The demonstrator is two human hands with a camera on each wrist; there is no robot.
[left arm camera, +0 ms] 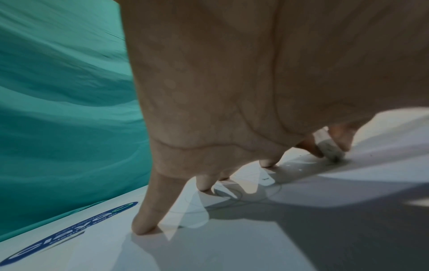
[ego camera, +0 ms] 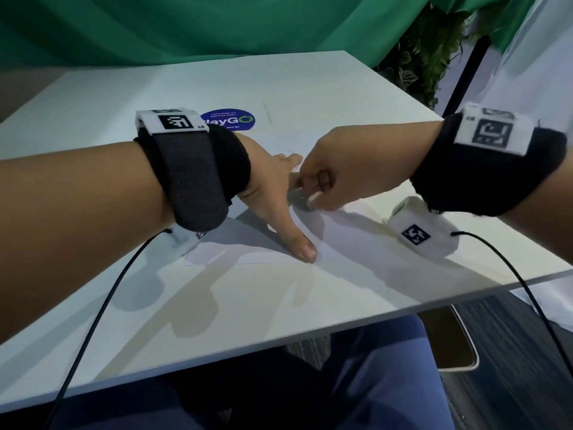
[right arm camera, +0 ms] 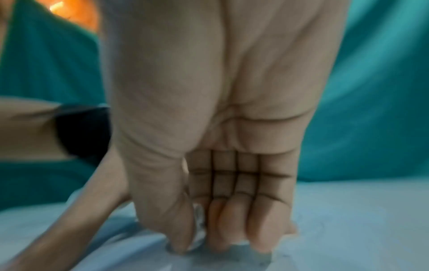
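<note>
Head view looks down over the table; both wrist views sit low and close, facing the same paper.

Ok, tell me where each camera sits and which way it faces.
Head: on the person's head, facing forward and down at the table; both forearms, left hand, right hand and lap show.
Left wrist: under the left wrist, facing along the palm to fingers spread on the paper.
Right wrist: facing along the palm to fingers pinching the eraser.
Both wrist views share the eraser.
</note>
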